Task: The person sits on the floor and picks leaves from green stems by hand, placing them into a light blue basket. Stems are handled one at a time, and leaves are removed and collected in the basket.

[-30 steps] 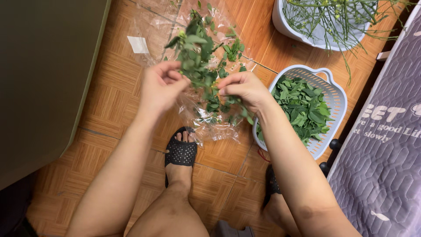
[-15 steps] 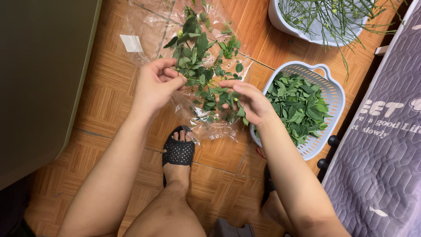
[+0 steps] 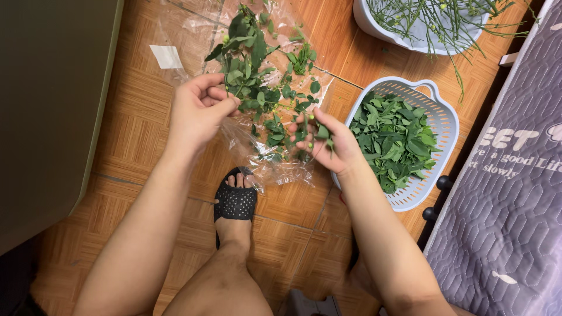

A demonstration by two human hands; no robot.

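— Green sprig (image 3: 249, 64), leafy and thin-stemmed, is pinched at its lower stem by the left hand (image 3: 199, 108), thumb and fingers closed on it, at upper centre of the head view, above a clear plastic sheet (image 3: 275, 167) on the wooden floor (image 3: 140, 146).

— And the right hand (image 3: 331, 143)?

— Palm up, fingers half spread, a few plucked leaves (image 3: 322, 133) lying loose on them; not clamped. Just right of it sits a pale colander (image 3: 436, 117) full of leaves.

— How would the sprig handle?

— Light, limp, easily bruised, I'd judge. Best held at the bare stem, stripping leaves gently.

— Anything else?

— A white tub (image 3: 374, 23) of stripped stems at top right, a quilted grey mat (image 3: 509, 205) at right.
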